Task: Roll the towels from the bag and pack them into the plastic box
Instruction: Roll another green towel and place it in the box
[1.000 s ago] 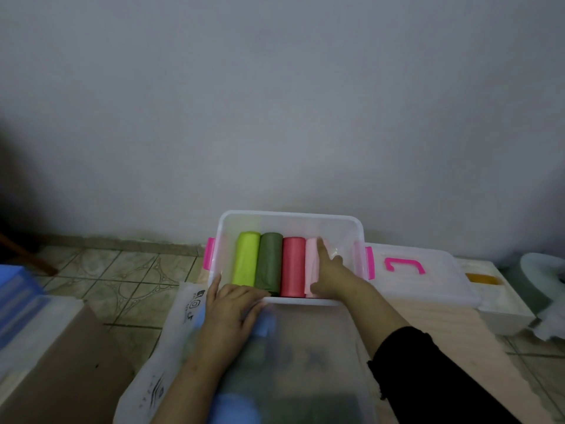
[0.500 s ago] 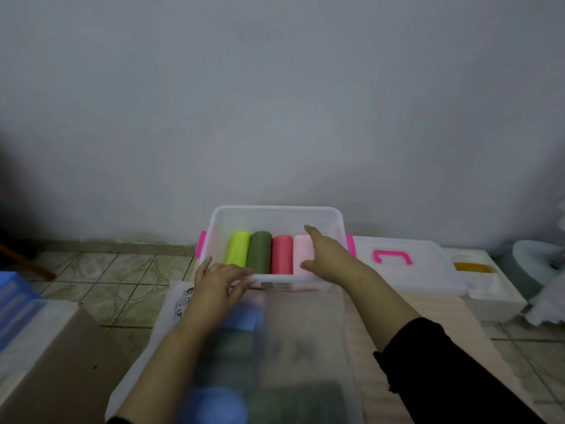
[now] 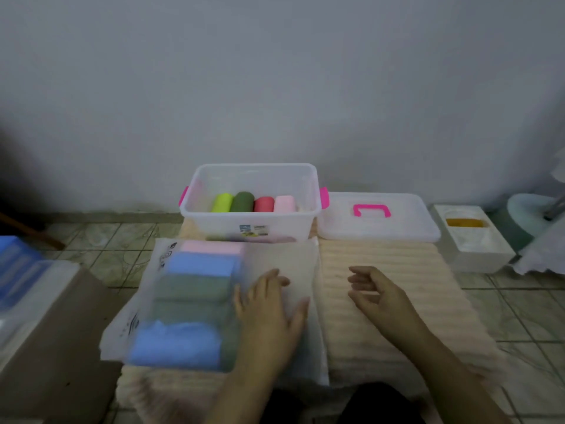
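Observation:
A clear plastic box (image 3: 214,223) with pink latches stands by the wall. Inside lie several rolled towels side by side: lime (image 3: 222,202), dark green (image 3: 242,201), red (image 3: 263,204) and pale pink (image 3: 285,203). In front of it a frosted bag (image 3: 293,258) lies flat, with folded pink, blue and green towels (image 3: 195,289) showing through its left half. My left hand (image 3: 269,313) rests flat on the bag, fingers spread, just right of the towels. My right hand (image 3: 379,296) hovers over the cream mat (image 3: 397,261), fingers loosely curled, holding nothing.
The box's clear lid (image 3: 376,218) with a pink handle lies right of the box. A white container (image 3: 470,240) sits further right. A brown cardboard box (image 3: 52,341) stands at the left, with blue items behind it. Tiled floor surrounds the mat.
Both hands have pulled back from the box toward me. My right hand has left the pink roll; my left hand now lies on the bag. The view has tilted down.

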